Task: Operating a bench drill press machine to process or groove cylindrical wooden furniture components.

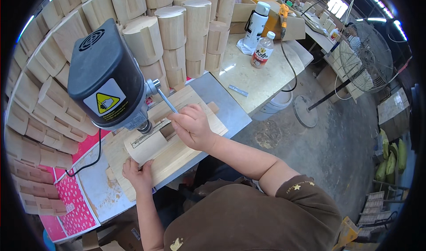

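A dark drill press with a yellow warning label stands over a wooden board. My right hand is closed around its metal feed lever. Below the chuck lies a pale, rounded wooden block with a slot and a narrow metal strip along its top. My left hand grips the block's near-left end, thumb and fingers against its edge. The chuck hides the spot where any bit would meet the wood.
Tall stacks of similar wooden blocks wall in the back and left. At the back right, a side table holds a plastic bottle, a white flask and an orange power tool. A standing fan is at far right.
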### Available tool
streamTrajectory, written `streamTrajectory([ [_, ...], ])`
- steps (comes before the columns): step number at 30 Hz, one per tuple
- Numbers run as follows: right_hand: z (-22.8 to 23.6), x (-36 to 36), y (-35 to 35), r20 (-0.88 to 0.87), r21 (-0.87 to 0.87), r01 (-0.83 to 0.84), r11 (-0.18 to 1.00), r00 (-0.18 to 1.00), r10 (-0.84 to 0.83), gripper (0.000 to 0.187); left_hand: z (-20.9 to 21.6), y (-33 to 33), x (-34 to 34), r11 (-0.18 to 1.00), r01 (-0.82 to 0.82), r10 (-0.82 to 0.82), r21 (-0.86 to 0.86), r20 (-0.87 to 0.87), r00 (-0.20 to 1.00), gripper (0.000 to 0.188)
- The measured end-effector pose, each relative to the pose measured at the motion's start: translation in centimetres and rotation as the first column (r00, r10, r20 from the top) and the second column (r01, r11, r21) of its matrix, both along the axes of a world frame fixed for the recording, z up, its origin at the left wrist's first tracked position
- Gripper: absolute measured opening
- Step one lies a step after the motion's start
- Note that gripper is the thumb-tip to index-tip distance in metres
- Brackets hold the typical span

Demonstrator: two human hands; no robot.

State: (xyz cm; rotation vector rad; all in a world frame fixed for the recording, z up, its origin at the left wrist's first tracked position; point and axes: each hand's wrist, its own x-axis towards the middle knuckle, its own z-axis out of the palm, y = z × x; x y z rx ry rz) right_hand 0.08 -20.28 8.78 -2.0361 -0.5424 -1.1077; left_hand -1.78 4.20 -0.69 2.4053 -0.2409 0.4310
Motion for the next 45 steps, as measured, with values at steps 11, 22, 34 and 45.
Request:
streamTrajectory([
  [11, 10.5, 2.1, -1.1, 0.041, -0.124, 0.064, 0.990, 0.997, -0.059, 0.016, 0.4, -0.9, 0.2, 1.000, 0.016, -0.015, -0.021, 0.060, 0.998, 0.040],
  [22, 14.7, 7.8, -0.5, -0.258, -0.078, 0.140, 0.987, 0.954, -0.155, 0.031, -0.1, -4.3, 1.3, 0.988, 0.075, -0.049, -0.136, 0.190, 0.981, 0.050],
  [34, 1.5, -1.3, 0.2, -0.133, 0.056, 0.007, 0.998, 0.991, 0.000, 0.007, 0.1, -4.3, 0.8, 0.995, 0.046, -0.036, -0.088, 0.117, 0.993, 0.057],
  [45, -2.8, 1.8, -0.5, 0.184, 0.004, -0.127, 0.992, 0.975, 0.124, 0.009, 0.0, -4.4, 0.6, 0.997, 0.041, -0.032, -0.067, 0.132, 0.991, 0.056],
])
